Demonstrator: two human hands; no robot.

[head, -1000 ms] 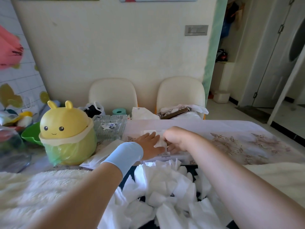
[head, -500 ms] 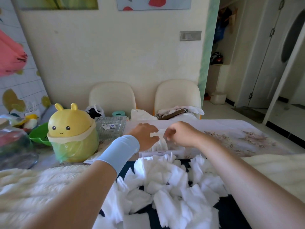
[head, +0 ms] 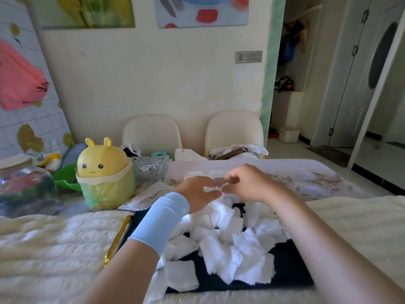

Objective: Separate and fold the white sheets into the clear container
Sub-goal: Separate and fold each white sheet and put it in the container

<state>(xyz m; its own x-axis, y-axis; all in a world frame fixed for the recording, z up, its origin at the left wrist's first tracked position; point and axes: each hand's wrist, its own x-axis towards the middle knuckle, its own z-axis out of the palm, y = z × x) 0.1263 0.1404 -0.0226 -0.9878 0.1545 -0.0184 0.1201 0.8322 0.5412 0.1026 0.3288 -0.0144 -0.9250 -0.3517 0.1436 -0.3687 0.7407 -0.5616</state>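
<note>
A heap of small white sheets [head: 223,240] lies on a dark tray [head: 285,268] in front of me. Just beyond the heap stands the clear container [head: 219,174], with folded white sheets inside; my hands hide most of it. My left hand [head: 196,193], which has a light blue sleeve at the wrist, and my right hand [head: 246,183] meet above the heap's far edge. Both pinch one small white sheet [head: 210,189] between thumb and fingers.
A yellow bunny-shaped bin [head: 103,172] stands at the left, with a glass dish [head: 151,167], a green bowl [head: 65,179] and a big jar [head: 24,187] near it. A gold-edged strip [head: 118,235] lies on the fluffy white cloth [head: 43,249]. Two chairs [head: 234,128] stand behind the table.
Both hands have drawn back from pressing into the clear container and now hold a small sheet between them over the heap's far edge. The view has tilted upward.
</note>
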